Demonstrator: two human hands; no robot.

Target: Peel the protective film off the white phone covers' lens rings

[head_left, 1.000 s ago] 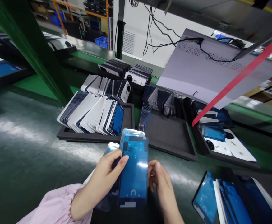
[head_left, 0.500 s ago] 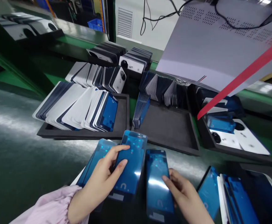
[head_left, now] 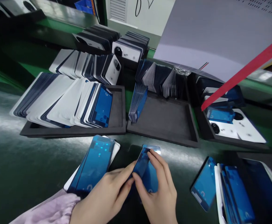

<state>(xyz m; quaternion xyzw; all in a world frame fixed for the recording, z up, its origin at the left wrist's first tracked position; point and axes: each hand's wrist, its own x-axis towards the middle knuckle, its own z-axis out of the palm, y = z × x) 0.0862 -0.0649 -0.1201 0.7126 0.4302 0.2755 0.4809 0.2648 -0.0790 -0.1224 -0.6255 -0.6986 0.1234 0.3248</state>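
Observation:
Both hands meet at one phone back cover with blue film, held tilted on its edge. My left hand pinches its lower left end, while my right hand grips it with the thumb low and the fingertips at the upper edge. Behind it, partly hidden by my right fingers, is another blue-filmed panel; I cannot tell whether the two touch. Left of my hands, blue-filmed covers lie overlapped on the table, a white one showing underneath.
A black tray at left holds fanned white and blue covers. Beside it, another black tray has rows of covers along its back and left. Right of these stands a third tray. A blue cover lies near a stack at right.
My right hand has moved left and my left hand slightly right, so they meet at one cover, now tilted instead of flat. The view has shifted slightly.

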